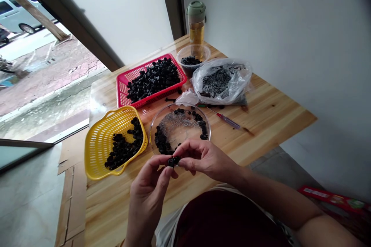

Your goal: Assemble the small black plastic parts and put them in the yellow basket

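Between my two hands is a small black plastic part (pixel 173 161), held just above the table's near side. My left hand (pixel 152 181) pinches it from the left with thumb and forefinger. From the other side, my right hand (pixel 203 158) closes thumb and fingertips on it; whether a tiny pin sits in those fingertips is hidden. Right behind the hands lies a clear round dish (pixel 180 133) with thin metal pins and black parts round its inside. To the left, a yellow basket (pixel 97 142) holds more black parts.
A red basket (pixel 123 77) full of black pieces stands behind. Near it are a clear bowl (pixel 193 51), a plastic bag (pixel 246 71) of small dark pieces, a drink bottle (pixel 196 23) and a screwdriver (pixel 228 120). Crumpled white plastic (pixel 188 97) touches the dish's far side.
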`<state>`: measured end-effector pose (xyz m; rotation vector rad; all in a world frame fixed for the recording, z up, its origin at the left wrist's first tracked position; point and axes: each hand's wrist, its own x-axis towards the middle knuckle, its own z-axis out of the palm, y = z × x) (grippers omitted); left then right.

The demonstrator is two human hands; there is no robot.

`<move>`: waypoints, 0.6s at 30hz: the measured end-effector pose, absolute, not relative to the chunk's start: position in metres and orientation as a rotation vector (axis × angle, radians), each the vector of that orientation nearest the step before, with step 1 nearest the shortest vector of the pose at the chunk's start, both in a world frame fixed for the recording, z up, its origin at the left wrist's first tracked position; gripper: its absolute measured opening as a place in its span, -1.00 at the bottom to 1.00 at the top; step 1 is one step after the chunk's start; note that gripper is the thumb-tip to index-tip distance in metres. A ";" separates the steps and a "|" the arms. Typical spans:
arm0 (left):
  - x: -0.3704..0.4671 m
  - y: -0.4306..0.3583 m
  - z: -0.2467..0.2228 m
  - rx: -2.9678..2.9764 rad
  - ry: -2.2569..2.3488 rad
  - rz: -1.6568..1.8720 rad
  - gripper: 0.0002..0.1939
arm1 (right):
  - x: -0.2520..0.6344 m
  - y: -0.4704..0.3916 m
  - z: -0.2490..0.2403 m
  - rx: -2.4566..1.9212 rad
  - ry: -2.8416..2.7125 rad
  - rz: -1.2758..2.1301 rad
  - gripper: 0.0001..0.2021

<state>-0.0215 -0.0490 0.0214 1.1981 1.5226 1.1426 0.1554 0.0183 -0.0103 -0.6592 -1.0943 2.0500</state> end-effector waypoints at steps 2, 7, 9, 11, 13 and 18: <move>-0.021 -0.049 0.022 1.181 1.512 1.142 -0.77 | 0.156 0.019 -0.011 -0.656 -1.092 2.051 -0.62; -0.022 -0.049 0.024 1.164 1.524 1.115 -0.77 | 0.155 0.019 -0.013 -0.640 -1.089 2.048 -0.63; -0.023 -0.049 0.025 1.161 1.533 1.104 -0.77 | 0.155 0.019 -0.013 -0.637 -1.094 2.039 -0.63; -0.023 -0.049 0.026 1.162 1.543 1.084 -0.77 | 0.154 0.018 -0.014 -0.638 -1.096 2.036 -0.62; -0.024 -0.049 0.027 1.160 1.559 1.067 -0.76 | 0.154 0.018 -0.014 -0.640 -1.095 2.034 -0.62; -0.024 -0.048 0.028 1.139 1.588 1.061 -0.74 | 0.154 0.017 -0.012 -0.657 -1.130 1.987 -0.66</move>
